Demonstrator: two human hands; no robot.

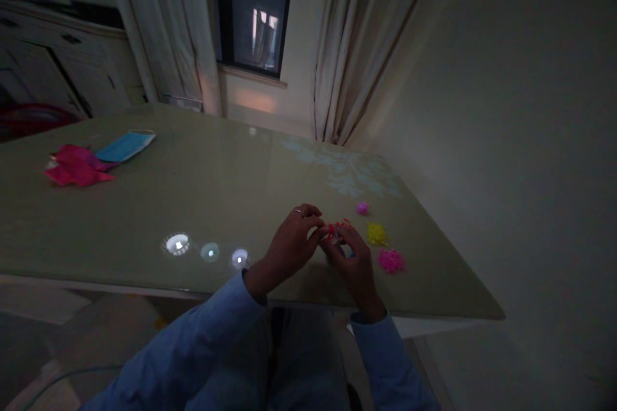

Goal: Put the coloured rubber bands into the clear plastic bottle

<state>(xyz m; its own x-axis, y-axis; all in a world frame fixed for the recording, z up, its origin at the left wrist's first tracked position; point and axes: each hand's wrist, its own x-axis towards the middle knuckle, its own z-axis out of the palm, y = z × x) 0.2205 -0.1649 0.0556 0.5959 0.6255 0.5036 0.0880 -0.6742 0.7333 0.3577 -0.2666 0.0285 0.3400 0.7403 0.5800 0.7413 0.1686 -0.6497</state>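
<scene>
My left hand [297, 239] reaches in over the table's near edge, a ring on one finger, its thumb and fingertips pinched together. They meet my right hand [354, 263] at a small red-and-white thing [331, 231], too small and dim to name. My right fingers are curled round its other side, and a bit of blue shows below them. More red strands lie just beyond the right fingertips. To the right are little heaps of thin, tangled strands, perhaps tiny rubber bands: a lilac heap [362, 207], a yellow heap [376, 234] and a pink heap [392, 261].
The glossy table [216, 186] reflects several lights. On its left lie a blue face mask [126, 146] and a crumpled bright pink wrapper or cloth [80, 166]. A wall [506, 141] runs along the right; curtains [347, 45] and a window [255, 6] stand behind.
</scene>
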